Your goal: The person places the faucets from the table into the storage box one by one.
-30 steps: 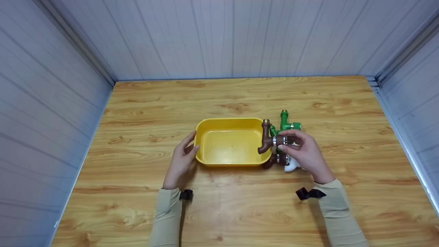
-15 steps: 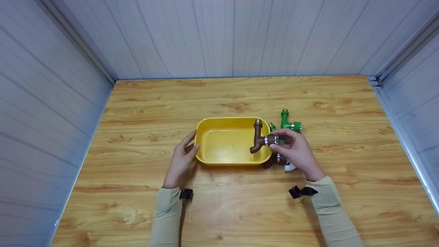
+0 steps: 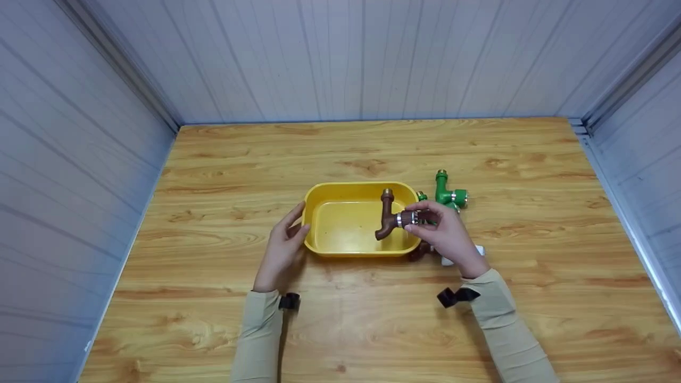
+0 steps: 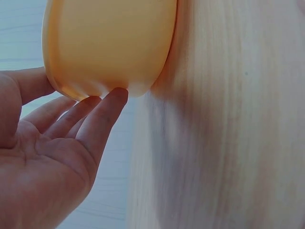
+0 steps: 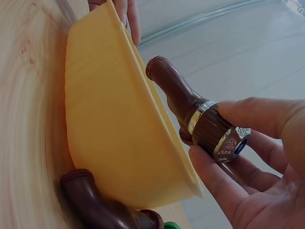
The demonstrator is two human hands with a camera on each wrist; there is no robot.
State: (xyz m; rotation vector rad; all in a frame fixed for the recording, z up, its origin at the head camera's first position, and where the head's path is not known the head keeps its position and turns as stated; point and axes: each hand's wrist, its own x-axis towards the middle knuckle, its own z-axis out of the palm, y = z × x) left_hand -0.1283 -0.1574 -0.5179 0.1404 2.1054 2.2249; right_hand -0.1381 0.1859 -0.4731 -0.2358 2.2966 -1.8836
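In the head view, a brown faucet with a brass-coloured threaded end hangs over the right part of a yellow plastic basin. My right hand pinches it by its ribbed, silver-banded knob, thumb on one side and fingers on the other. The right wrist view shows the faucet above the basin's rim. At the basin's left end rests my left hand; its thumb and extended fingertips touch the outer wall, as the left wrist view also shows.
Right of the basin lie a green faucet, another brown faucet close against the basin's wall, and a white piece partly hidden under my right hand. The wood-grain table is bounded by pale panel walls.
My right hand has moved left with the brown faucet, from over the basin's right rim to over its inside. The left hand and the basin have stayed in place.
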